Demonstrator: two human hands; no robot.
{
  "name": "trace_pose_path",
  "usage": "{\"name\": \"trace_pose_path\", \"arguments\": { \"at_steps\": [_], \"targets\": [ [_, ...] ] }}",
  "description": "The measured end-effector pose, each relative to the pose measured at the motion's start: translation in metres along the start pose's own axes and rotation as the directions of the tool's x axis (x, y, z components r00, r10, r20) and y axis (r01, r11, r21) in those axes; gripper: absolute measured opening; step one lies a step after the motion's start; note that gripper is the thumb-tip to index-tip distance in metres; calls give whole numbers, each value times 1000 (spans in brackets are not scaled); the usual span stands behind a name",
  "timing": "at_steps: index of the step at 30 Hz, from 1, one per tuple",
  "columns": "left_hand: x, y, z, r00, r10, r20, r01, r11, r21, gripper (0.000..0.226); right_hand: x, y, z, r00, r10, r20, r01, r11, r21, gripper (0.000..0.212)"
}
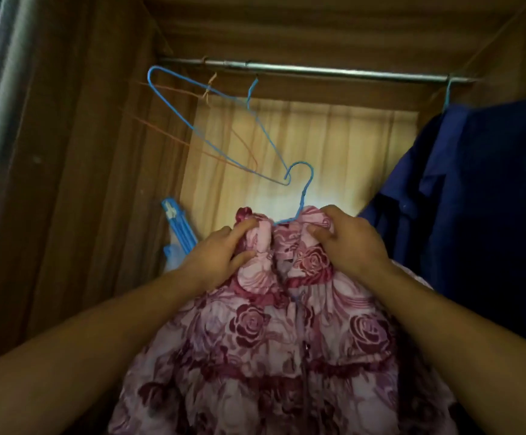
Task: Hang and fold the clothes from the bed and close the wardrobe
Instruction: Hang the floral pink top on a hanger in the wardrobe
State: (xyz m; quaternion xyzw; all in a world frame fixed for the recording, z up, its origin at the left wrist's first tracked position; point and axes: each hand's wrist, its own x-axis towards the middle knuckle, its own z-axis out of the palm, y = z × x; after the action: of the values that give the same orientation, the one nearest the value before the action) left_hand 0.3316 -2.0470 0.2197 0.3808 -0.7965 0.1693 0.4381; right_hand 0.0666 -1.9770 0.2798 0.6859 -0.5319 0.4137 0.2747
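pink rose-print dress (274,340) fills the lower middle of the head view. its hem runs off the bottom edge, so we cannot see its full length. most of the blue wire hanger (306,183) inside it is buried in cloth; only the twisted neck and hook show above the collar. the hook tip sits against the low corner of an empty blue hanger (199,120) hung from the rail; whether the two are caught we cannot tell. a faint orange hanger (239,142) behind that one is thin and blurred. the navy garment (475,199) at right is cut by the frame edge. a blue plastic object (177,224) low at left is half hidden by our left wrist; we cannot name it.

left hand (221,255) grips the dress's left shoulder, thumb and fingers curled into bunched cloth. right hand (349,243) grips the right shoulder, fingers curled over the top, thumb on the front. the dress hangs between and below both hands, inside the open wooden wardrobe (82,152), well under the metal rail (318,70); its hook is not on the rail.
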Motion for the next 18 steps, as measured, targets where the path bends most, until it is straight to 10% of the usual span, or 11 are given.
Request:
{"name": "trace_pose_path", "arguments": {
  "at_steps": [10,18],
  "targets": [
    [88,14,-9,961,-24,-275,-13,991,-132,52,8,32,-81,982,43,185,8,963,-270,59],
    [139,54,6,973,-16,-231,-34,977,-213,53,24,24,-118,995,71,-71,-95,894,-437,33]
  ]
}}
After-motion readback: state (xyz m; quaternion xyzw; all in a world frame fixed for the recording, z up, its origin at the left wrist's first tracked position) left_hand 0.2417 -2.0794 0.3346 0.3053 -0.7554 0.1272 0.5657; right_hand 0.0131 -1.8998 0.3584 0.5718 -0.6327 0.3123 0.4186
